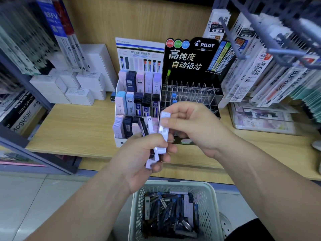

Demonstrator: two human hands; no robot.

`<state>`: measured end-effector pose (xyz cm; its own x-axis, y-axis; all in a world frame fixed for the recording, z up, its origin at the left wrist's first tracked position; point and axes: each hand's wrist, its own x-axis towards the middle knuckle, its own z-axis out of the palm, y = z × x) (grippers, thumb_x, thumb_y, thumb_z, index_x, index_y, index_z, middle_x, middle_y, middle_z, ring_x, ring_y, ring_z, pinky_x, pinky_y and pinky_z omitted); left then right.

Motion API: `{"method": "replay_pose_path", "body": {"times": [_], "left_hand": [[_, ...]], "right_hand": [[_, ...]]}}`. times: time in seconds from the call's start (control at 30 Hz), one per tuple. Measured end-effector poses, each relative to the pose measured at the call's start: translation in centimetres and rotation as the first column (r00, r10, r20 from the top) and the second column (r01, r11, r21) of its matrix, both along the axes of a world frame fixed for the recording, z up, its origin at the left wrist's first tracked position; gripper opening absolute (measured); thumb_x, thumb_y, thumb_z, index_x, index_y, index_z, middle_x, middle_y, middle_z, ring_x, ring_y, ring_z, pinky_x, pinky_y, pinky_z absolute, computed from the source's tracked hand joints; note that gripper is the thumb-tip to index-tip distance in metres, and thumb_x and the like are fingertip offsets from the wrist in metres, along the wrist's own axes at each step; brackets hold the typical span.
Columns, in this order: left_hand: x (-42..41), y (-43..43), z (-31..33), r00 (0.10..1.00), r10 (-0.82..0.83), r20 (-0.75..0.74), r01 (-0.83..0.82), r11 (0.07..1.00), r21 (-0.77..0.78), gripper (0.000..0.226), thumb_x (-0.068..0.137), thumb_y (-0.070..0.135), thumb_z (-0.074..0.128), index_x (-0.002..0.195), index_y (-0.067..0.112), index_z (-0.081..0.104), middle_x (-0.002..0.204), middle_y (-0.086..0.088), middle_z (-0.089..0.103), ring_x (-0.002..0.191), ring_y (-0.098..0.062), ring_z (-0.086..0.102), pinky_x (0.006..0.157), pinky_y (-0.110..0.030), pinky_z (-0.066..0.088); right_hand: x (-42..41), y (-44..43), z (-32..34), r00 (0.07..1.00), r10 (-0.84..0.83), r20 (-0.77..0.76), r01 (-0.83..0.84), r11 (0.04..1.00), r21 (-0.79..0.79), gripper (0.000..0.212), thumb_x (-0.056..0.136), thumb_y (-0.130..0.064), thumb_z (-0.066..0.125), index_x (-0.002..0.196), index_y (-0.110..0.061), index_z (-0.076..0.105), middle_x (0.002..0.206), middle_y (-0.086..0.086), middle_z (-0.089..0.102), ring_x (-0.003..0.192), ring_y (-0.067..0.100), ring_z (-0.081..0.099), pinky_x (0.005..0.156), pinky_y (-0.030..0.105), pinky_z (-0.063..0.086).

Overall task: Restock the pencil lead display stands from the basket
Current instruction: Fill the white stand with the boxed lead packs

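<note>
While gripping a bunch of lead cases (152,160) in L hand (139,153), pinches one lilac lead case (164,131) w/ R hand (196,126), long axis near upright. Faces white display stand (139,47) straight ahead, just behind hands; R hand nearer. Stands over basket (173,184), btwn forearms.

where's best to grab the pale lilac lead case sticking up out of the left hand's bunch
By its free upper end, from above right, pinching the flat faces. The pale lilac lead case stands nearly upright, lower end held among other cases in the left hand; the right hand pinches its top.
</note>
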<state>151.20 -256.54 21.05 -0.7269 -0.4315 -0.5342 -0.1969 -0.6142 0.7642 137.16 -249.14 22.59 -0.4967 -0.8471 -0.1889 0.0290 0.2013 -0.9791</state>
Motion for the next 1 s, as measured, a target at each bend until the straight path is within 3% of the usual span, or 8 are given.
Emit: {"method": "replay_pose_path", "body": {"times": [0.1,0.23,0.4,0.57,0.7,0.8,0.9,1.0], "left_hand": [[0.1,0.1,0.2,0.994,0.105,0.003,-0.105,0.994,0.02,0.01,0.086,0.002,0.058,0.092,0.007,0.064,0.074,-0.012,0.07,0.049,-0.015,0.049,0.04,-0.021,0.027],[0.1,-0.2,0.4,0.971,0.235,-0.049,-0.229,0.967,0.109,0.017,0.09,0.008,0.059,0.078,0.019,0.064,0.073,-0.01,0.068,0.047,-0.011,0.043,0.04,-0.019,0.024],[0.2,-0.8,0.3,0.944,0.319,-0.082,-0.304,0.94,0.156,0.007,0.09,0.024,0.067,0.088,0.021,0.061,0.083,-0.01,0.071,0.046,-0.009,0.043,0.038,-0.016,0.028],[0.3,-1.5,-0.2,0.913,0.394,-0.103,-0.378,0.914,0.147,0.016,0.086,0.02,0.071,0.097,0.016,0.06,0.085,-0.012,0.064,0.047,-0.012,0.047,0.039,-0.017,0.029],[0.5,-1.6,-0.2,0.919,0.365,-0.148,-0.363,0.931,0.042,0.015,0.088,0.008,0.066,0.075,0.014,0.068,0.066,-0.004,0.059,0.049,-0.013,0.049,0.041,-0.02,0.03],[0.5,-1.2,-0.3,0.935,0.306,-0.181,-0.319,0.946,-0.049,0.012,0.081,0.01,0.073,0.09,0.004,0.067,0.078,-0.01,0.066,0.061,-0.02,0.054,0.056,-0.029,0.037],[0.6,-1.3,0.0,0.947,0.259,-0.192,-0.287,0.948,-0.14,0.025,0.067,0.011,0.081,0.084,0.008,0.062,0.072,-0.01,0.061,0.058,-0.02,0.048,0.051,-0.027,0.031],[1.0,-1.4,0.1,0.952,0.233,-0.197,-0.269,0.946,-0.181,0.023,0.067,0.014,0.081,0.076,0.015,0.061,0.069,-0.009,0.062,0.055,-0.019,0.049,0.047,-0.025,0.031]], "right_hand": [[-0.9,0.6,0.5,0.991,-0.114,0.075,0.116,0.993,-0.024,0.012,0.088,-0.003,0.072,0.087,-0.013,0.067,0.073,0.003,0.073,0.06,0.01,0.061,0.049,0.019,0.042],[-1.4,1.3,0.5,0.983,-0.112,0.144,0.121,0.991,-0.057,0.014,0.088,0.002,0.071,0.093,-0.01,0.068,0.078,0.007,0.073,0.063,0.014,0.064,0.054,0.021,0.049],[-1.1,1.8,0.0,0.999,-0.04,0.021,0.041,0.996,-0.075,0.026,0.08,0.015,0.072,0.083,-0.011,0.071,0.079,0.01,0.073,0.072,0.02,0.069,0.071,0.026,0.059],[-0.6,1.6,-0.1,0.995,0.036,-0.093,-0.047,0.991,-0.122,0.027,0.072,0.007,0.082,0.068,-0.02,0.077,0.09,0.005,0.076,0.08,0.02,0.062,0.073,0.029,0.051],[0.1,1.3,-0.1,0.996,0.086,-0.036,-0.089,0.99,-0.106,0.023,0.077,0.016,0.074,0.08,-0.007,0.073,0.082,0.011,0.074,0.07,0.015,0.066,0.062,0.021,0.052],[0.8,1.0,-0.5,0.985,0.172,-0.025,-0.174,0.983,-0.067,0.03,0.083,0.019,0.065,0.102,-0.005,0.067,0.089,0.013,0.073,0.075,0.022,0.069,0.062,0.026,0.055],[1.1,0.6,-0.4,0.983,0.167,0.075,-0.163,0.985,-0.062,0.036,0.085,0.009,0.06,0.117,-0.009,0.063,0.088,0.012,0.073,0.074,0.024,0.068,0.06,0.027,0.054],[1.1,0.5,-0.3,0.982,0.175,0.073,-0.169,0.982,-0.084,0.026,0.084,-0.005,0.072,0.109,-0.013,0.069,0.087,0.013,0.074,0.073,0.021,0.069,0.06,0.028,0.055]]}}
